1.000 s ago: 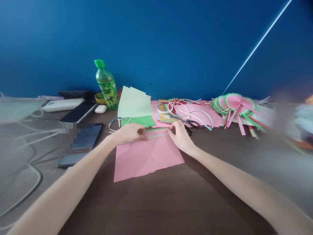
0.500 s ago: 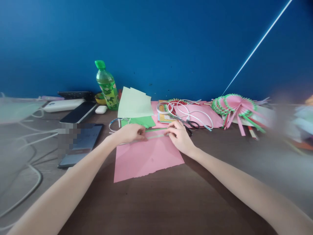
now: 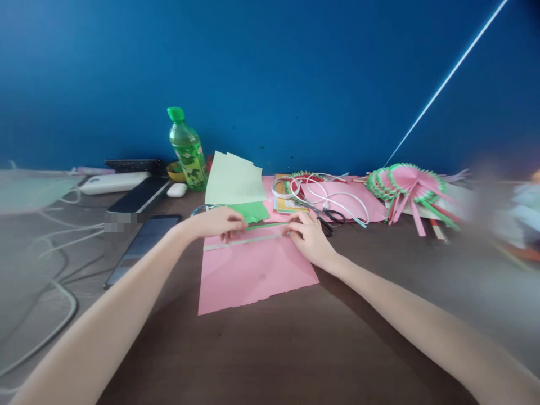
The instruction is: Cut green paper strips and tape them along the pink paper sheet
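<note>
A pink sheet of paper (image 3: 257,270) lies flat on the brown table, its near edge ragged. Across its far part runs a narrow pale strip (image 3: 248,241). Along the far edge shows a thin green band (image 3: 265,226). My left hand (image 3: 221,222) is over the far left part of the sheet, fingers curled together; what they pinch is hidden. At the far right corner my right hand (image 3: 307,233) has thumb and fingers closed on the paper by the strip's end. Black-handled scissors (image 3: 333,216) lie just beyond that hand.
Pale green sheets (image 3: 234,180) and a green piece of paper (image 3: 255,211) lie beyond. White cable (image 3: 358,202) coils over more pink paper. A green bottle (image 3: 188,152), phone (image 3: 147,242) and earbud case (image 3: 177,190) are left; a pleated paper decoration (image 3: 411,185) is right.
My left hand has moved left and slightly away along the far edge, uncovering more of the pale strip. My right hand stays at the far right corner.
</note>
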`<state>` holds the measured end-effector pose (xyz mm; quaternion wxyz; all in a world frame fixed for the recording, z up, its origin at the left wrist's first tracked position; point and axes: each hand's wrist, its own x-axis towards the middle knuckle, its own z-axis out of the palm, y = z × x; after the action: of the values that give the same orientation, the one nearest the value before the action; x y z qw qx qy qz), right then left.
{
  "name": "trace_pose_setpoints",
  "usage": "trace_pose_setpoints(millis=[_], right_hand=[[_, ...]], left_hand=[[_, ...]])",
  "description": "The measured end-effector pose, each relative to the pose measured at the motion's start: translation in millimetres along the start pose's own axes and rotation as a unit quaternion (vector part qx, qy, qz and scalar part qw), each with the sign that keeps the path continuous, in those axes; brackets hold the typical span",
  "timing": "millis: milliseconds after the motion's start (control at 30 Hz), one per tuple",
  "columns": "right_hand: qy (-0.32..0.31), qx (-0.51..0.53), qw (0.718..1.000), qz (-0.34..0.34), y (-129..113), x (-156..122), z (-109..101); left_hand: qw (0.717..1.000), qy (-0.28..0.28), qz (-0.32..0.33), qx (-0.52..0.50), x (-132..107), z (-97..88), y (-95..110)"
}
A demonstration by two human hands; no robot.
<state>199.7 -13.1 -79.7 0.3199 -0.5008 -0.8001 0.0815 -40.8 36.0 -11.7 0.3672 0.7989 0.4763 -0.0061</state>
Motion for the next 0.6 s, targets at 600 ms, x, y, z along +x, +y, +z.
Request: trace_pose_setpoints(millis=[600], right_hand=[[0.043,0.036,0.998,-0.042,4,-2,-2]], left_hand=[[0.962,0.115,-0.127,0.213,-22,-41.5,-37]])
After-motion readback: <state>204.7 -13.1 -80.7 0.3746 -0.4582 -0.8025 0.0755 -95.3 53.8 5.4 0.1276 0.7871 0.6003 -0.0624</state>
